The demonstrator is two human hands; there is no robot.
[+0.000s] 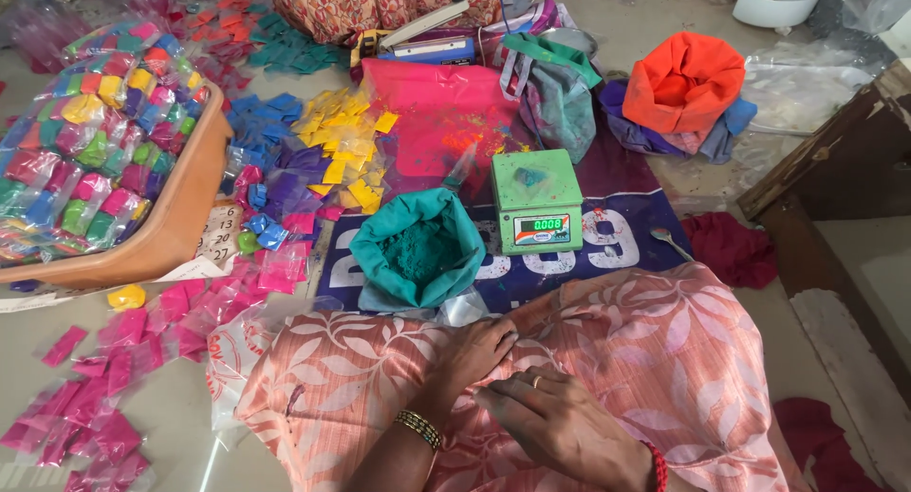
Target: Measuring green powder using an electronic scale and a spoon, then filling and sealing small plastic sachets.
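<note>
My left hand [472, 352], with a gold bangle at the wrist, rests on the peach flower-print cloth [664, 331] over my lap, fingers bent and pinching at a fold. My right hand [560, 418], with a ring and a red thread at the wrist, lies just beside it on the same cloth, fingertips near the left hand. Whether either hand holds a small thing I cannot tell. Just beyond the hands stands an open teal bag of green powder [418, 248], with a green digital scale [536, 201] to its right.
An orange tub [180, 217] of multicoloured powder packets sits at left. Loose pink [114, 378], blue and yellow packets [346, 150] litter the floor. A pink powder bag [432, 112], an orange bag [685, 79], a heat sealer [427, 37] and a spoon [670, 242] lie behind.
</note>
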